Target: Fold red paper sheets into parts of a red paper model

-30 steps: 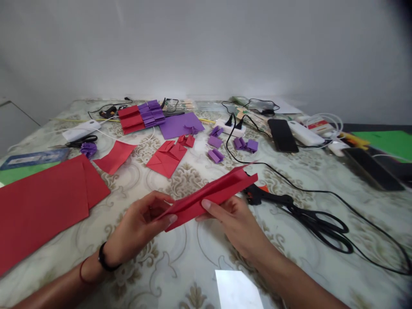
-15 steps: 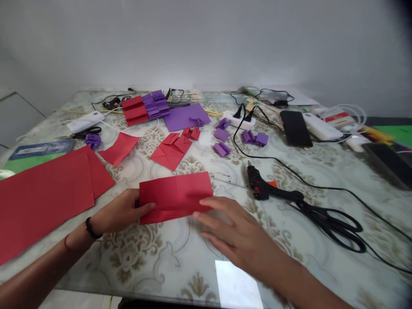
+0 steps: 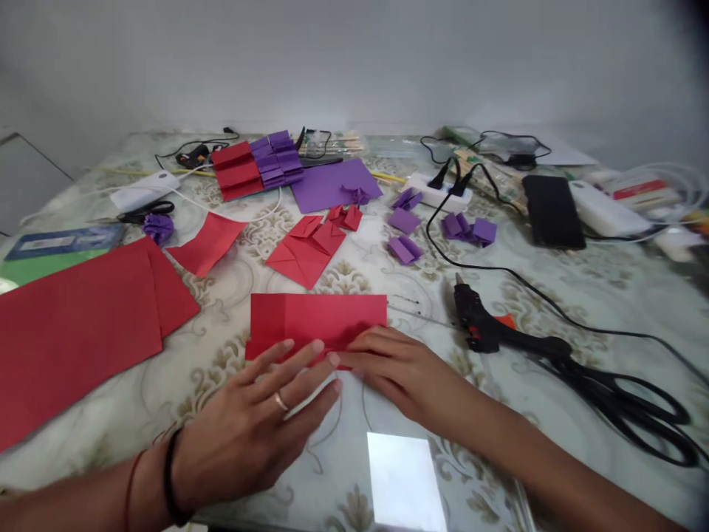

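A strip of red paper (image 3: 321,314) lies on the patterned tabletop, with a crease across its left part and its lower edge folded up. My left hand (image 3: 260,421), with a ring and wrist bands, has its fingers stretched out over the paper's lower edge. My right hand (image 3: 404,369) has its fingers bent together on the lower right edge, gripping the paper there; its thumb is hidden. Just beyond the strip is a folded red paper piece (image 3: 307,251), and further left a curved red scrap (image 3: 207,244).
Large red sheets (image 3: 83,340) lie at left. A black glue gun (image 3: 476,318) and black-handled scissors (image 3: 625,406) lie at right, near a trailing black cable (image 3: 526,277). Purple folded pieces (image 3: 404,222), a power strip (image 3: 437,193) and a phone (image 3: 554,210) are further back.
My left hand has let go of the paper's left end and moved right, spreading over the lower edge. My right fingers have closed onto the lower right edge. The paper lies straighter.
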Demonstrator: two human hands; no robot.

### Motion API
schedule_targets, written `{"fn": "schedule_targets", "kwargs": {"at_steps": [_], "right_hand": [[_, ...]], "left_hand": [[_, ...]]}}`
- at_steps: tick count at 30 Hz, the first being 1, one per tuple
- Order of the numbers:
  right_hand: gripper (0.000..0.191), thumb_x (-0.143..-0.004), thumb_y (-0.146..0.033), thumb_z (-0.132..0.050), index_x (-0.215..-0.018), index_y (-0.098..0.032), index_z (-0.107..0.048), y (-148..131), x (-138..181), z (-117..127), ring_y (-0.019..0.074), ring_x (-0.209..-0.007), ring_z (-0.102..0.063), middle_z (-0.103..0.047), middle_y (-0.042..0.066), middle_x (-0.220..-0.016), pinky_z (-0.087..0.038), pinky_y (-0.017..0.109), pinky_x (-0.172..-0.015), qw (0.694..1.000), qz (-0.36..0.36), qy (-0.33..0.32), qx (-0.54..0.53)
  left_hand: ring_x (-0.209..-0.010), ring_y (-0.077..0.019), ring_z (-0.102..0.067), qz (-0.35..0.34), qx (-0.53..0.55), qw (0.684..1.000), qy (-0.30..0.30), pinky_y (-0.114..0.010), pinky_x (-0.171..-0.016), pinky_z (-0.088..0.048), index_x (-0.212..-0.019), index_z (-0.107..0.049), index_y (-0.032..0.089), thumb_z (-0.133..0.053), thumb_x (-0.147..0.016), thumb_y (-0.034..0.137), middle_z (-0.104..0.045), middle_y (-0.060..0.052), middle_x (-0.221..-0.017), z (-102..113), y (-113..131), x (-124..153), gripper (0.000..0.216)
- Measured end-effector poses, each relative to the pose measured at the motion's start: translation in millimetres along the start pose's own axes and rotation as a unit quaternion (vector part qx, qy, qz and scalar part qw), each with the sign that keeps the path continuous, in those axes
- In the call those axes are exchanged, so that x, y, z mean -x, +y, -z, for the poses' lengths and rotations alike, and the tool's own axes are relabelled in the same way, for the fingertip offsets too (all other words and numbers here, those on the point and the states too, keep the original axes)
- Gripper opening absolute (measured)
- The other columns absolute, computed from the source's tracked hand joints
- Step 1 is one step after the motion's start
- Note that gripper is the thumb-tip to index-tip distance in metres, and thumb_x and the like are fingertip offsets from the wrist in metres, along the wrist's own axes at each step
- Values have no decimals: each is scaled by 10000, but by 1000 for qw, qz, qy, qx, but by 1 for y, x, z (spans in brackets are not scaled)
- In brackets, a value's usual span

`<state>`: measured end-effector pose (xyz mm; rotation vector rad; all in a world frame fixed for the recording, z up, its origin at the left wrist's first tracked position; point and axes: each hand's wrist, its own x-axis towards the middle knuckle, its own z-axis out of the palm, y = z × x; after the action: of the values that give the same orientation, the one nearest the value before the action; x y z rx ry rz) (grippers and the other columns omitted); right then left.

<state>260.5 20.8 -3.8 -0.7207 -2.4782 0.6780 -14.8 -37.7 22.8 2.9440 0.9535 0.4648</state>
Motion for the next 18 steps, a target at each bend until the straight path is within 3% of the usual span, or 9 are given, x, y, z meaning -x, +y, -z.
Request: {"fn": "schedule_targets", "kwargs": {"at_steps": [7,13,18], "right_hand": [[401,-1073,-172,-443,-1376,-278,-683,2,-3,1,231,-993,-658,-673,106,-1136,-592,374,-812,998,-45,-48,22],[428,-1040,-147,-467,-1390,-299,-661,2,5,-6,213,-950,-701,-671,97,-1114,-616,333,-805,993,-108,-38,21],[426,-1015,-186,-499,-1388,-297,-673,0,13,-13,280,-1011,-730,-709,125,-1136,-658,405,-843,991,-116,-16,61]], "left_hand": [[-1524,-309,-430,41,7,998,-53,-498,-1224,-402,-1493,-544,101,-536,-1017,256,-493,-136,-1627,-22,1,-1,500],[-1539,-229,-407,54,15,997,-45,-405,-1309,-266,-1489,-568,146,-486,-1047,231,-507,-48,-1628,-24,-2,2,458],[-1513,-236,-440,34,15,998,-48,-435,-1343,-146,-1436,-625,185,-464,-1085,297,-584,-32,-1559,-34,-8,6,402]]}}
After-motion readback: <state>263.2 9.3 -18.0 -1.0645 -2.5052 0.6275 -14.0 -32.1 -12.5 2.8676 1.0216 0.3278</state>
